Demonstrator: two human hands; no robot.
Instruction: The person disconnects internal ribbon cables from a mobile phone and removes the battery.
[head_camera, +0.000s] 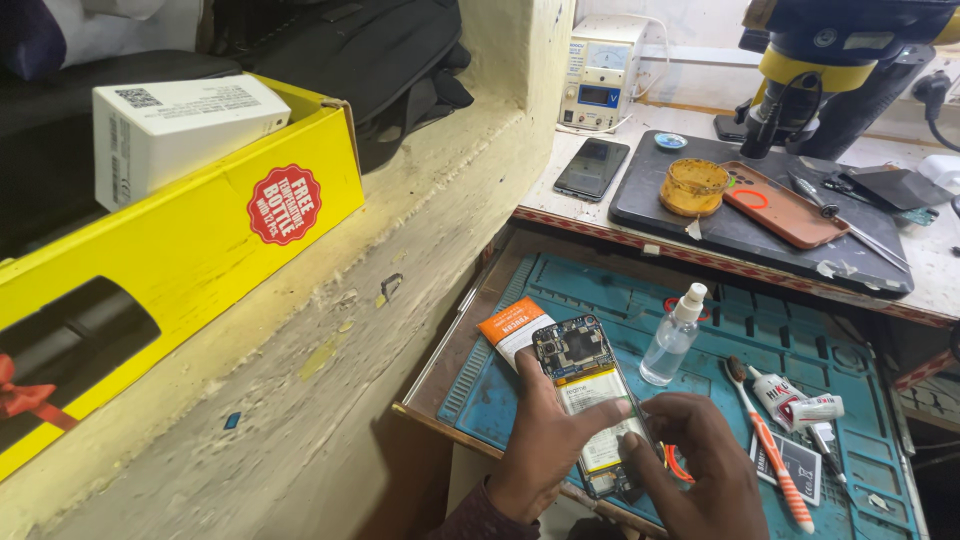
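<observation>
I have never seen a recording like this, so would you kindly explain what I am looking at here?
There is no machine here: one camera on a person's head looks down at their two bare hands. The left hand and right hand both hold an opened phone, its back off, so the battery and circuit board show. It sits over a blue work mat. On the mat lie a small spray bottle, a toothbrush and a glue tube. On the bench behind are another phone, an orange phone case and a microscope. A yellow box stands on the ledge to the left.
</observation>
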